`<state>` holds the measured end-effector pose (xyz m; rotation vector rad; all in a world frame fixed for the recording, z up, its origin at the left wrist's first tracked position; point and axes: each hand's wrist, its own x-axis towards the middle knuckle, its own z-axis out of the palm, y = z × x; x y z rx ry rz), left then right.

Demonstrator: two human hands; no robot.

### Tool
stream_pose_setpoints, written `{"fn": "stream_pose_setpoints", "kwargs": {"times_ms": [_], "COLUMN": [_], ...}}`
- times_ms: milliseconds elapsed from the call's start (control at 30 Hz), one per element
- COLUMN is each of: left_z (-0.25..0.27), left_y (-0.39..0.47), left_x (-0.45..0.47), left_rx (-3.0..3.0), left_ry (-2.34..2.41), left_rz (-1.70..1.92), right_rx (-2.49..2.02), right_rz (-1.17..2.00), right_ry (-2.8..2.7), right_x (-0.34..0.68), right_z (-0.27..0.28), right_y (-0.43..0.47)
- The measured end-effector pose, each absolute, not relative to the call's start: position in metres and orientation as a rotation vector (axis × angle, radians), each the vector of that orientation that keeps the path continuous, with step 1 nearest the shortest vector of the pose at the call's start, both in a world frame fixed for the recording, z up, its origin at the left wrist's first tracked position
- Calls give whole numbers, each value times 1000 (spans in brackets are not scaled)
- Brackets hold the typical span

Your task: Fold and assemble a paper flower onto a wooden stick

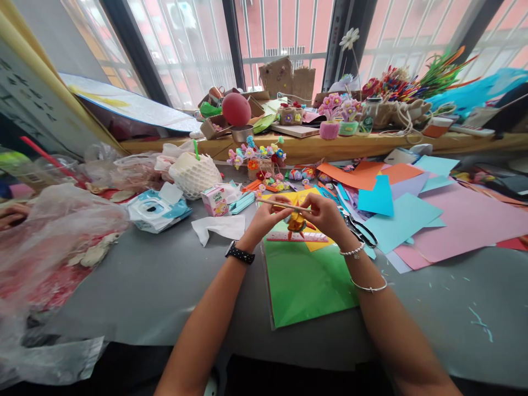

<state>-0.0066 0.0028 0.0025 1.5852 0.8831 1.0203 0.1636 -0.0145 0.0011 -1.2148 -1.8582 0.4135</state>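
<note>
My left hand (pixel 271 215) and my right hand (pixel 326 215) both pinch a thin pale stick (pixel 285 205), held level above the table. Between them, a yellow and orange paper piece with pointed petal-like tips (pixel 296 221) hangs at the stick's middle. Its exact shape is partly hidden by my fingers. Below lie a pink ruler (pixel 276 236), yellow paper (pixel 322 245) and a stack of green paper (pixel 309 280). Black-handled scissors (pixel 363 231) rest just right of my right wrist.
Coloured paper sheets (pixel 466 220) spread across the right. Left are a wet-wipe pack (pixel 159 212), a small pink box (pixel 215 201), a white tissue (pixel 220 226) and plastic bags (pixel 61 231). Small craft flowers (pixel 258 154) stand behind. Another person's hand (pixel 12 214) shows at the far left.
</note>
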Motion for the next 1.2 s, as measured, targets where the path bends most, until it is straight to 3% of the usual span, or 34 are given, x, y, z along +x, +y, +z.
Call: {"fn": "stream_pose_setpoints", "kwargs": {"times_ms": [200,600,1200], "left_z": [6,4,1], "left_y": [-2,0,1], "left_x": [-5,-5,-6], "left_rx": [1415,1498,1537], "left_ry": [758,796,880], "left_rz": [751,830,823], "right_rx": [-1237,-1191,-1283], "right_rz": [395,442,270], "right_ry": [-1622,-1774,-1830], "right_x": [166,169,163], "right_z": [-1,4,3], "right_y": [-14,-14,-16]}}
